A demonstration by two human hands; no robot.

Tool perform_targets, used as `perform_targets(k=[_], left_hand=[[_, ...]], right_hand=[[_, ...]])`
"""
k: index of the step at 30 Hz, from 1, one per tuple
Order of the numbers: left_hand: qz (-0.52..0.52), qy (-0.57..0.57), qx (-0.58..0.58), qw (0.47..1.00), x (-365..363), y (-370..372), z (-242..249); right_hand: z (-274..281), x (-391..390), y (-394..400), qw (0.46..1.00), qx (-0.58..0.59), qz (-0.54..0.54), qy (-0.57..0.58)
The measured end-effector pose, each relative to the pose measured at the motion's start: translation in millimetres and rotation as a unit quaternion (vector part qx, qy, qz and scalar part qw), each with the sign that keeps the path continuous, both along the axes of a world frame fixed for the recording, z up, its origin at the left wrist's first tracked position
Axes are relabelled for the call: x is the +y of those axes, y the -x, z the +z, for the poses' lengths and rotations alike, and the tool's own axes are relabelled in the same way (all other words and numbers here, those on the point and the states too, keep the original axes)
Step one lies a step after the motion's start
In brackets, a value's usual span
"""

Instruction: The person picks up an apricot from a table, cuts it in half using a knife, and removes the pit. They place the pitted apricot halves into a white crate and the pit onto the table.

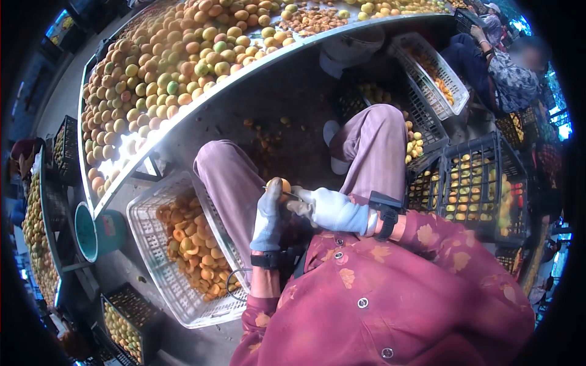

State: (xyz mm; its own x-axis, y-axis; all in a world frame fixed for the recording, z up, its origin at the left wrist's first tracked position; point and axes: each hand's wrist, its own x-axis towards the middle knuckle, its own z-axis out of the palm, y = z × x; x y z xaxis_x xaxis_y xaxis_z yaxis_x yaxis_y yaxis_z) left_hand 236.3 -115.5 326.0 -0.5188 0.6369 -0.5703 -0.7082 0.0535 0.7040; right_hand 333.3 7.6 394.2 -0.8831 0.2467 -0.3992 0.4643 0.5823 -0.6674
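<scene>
My left hand (267, 213), in a white and blue glove with soiled fingertips, is closed around an apricot (284, 185) between my knees. My right hand (326, 208), gloved alike, is closed right beside it, its fingers close to the fruit. A thin blade-like tool (295, 195) shows between the right fingers and the apricot; most of it is hidden. To the left of my left hand, a white plastic crate (143, 229) holds a heap of halved apricots (195, 247).
A long table (201, 100) piled with whole apricots (177, 67) spans the front. A teal bucket (101, 232) stands at left. Black crates (482, 183) of fruit and a white crate (448, 107) are at right, near another seated person (513, 76). Fruit scraps (265, 134) lie on the floor.
</scene>
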Motion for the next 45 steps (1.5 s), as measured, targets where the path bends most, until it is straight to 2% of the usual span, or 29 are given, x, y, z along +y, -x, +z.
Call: perform_targets(k=[1,2,4,5,7,10,11,13,14,15,17,19,22,24,25,26,27,28,29,30,31,33,36,38,40,41,42,43,45], left_hand=[[-0.029,-0.025,0.029,0.999,-1,-1,2],[-0.058,-0.051,0.059,0.995,-2,-1,6],[-0.077,-0.044,0.087,0.992,-2,-2,12],[-0.094,-0.037,0.116,0.988,-3,-3,17],[-0.083,-0.074,0.09,0.99,-6,-6,28],[-0.084,-0.142,0.046,0.985,-8,-8,46],[-0.088,-0.17,0.029,0.981,-9,-9,48],[-0.057,-0.159,0.054,0.984,-4,-18,38],[-0.026,-0.148,0.077,0.986,-3,-21,34],[-0.025,-0.147,0.079,0.986,-7,-18,38],[-0.102,-0.122,0.118,0.98,-14,-11,47],[-0.037,-0.115,0.102,0.987,-16,-12,47],[-0.013,-0.13,0.096,0.987,-18,-7,45],[-0.04,0.011,0.164,0.986,-8,-14,47],[-0.043,0.01,0.164,0.985,-4,-19,48],[-0.067,0.065,0.375,0.922,-2,-24,49],[-0.086,0.116,0.567,0.811,0,-27,50],[-0.088,0.115,0.568,0.81,-1,-30,49],[-0.11,0.177,0.595,0.776,-3,-33,45],[-0.132,0.24,0.617,0.738,-3,-35,48],[-0.132,0.241,0.617,0.737,-4,-36,52],[-0.154,0.172,0.659,0.716,-8,-38,64],[-0.114,0.111,0.664,0.731,-6,-39,61],[-0.144,0.1,0.637,0.75,-9,-37,63],[-0.176,0.089,0.611,0.767,-12,-33,65],[-0.157,0.085,0.497,0.849,-14,-31,67],[-0.135,0.081,0.374,0.914,-16,-31,68],[-0.136,0.082,0.375,0.913,-16,-34,67],[-0.098,0.038,0.391,0.915,-14,-40,61]], right_hand=[[3,0,0,0.991,-0.053,-0.046,0.111],[-1,1,-2,0.991,-0.054,-0.047,0.111],[-15,5,-10,0.949,-0.087,-0.093,0.287],[-18,6,-13,0.949,-0.086,-0.093,0.288],[-20,8,-18,0.894,-0.02,-0.062,0.444],[-10,16,-19,0.864,-0.074,-0.018,0.498],[-2,16,-20,0.864,-0.073,-0.016,0.498],[19,17,-18,0.966,-0.039,0.011,0.255],[18,23,-22,0.976,-0.033,0.027,0.215],[35,28,-18,0.978,-0.118,0.037,0.169],[19,46,-36,0.983,0.03,0.151,0.097],[57,52,-35,0.973,-0.091,0.01,0.21],[57,60,-40,0.951,-0.01,-0.132,0.28],[54,50,-31,0.928,0.043,-0.227,0.291],[54,45,-25,0.932,0.063,-0.218,0.284],[52,38,-19,0.948,0.052,-0.19,0.251],[49,32,-13,0.961,0.041,-0.162,0.219],[40,29,-7,0.98,0.012,-0.111,0.166],[34,26,-1,0.992,-0.018,-0.059,0.113],[44,25,4,0.981,-0.09,-0.064,0.16],[39,26,3,0.981,-0.089,-0.064,0.161],[24,27,2,0.964,-0.048,-0.048,0.257],[16,24,-3,0.958,0.011,-0.058,0.28],[14,21,-7,0.957,0.047,-0.061,0.278],[13,17,-11,0.892,0.085,-0.143,0.42],[16,19,-14,0.892,0.087,-0.144,0.42],[31,23,-18,0.847,0.049,-0.185,0.496],[38,27,-22,0.794,0.011,-0.222,0.566],[36,32,-24,0.795,0.028,-0.203,0.571]])
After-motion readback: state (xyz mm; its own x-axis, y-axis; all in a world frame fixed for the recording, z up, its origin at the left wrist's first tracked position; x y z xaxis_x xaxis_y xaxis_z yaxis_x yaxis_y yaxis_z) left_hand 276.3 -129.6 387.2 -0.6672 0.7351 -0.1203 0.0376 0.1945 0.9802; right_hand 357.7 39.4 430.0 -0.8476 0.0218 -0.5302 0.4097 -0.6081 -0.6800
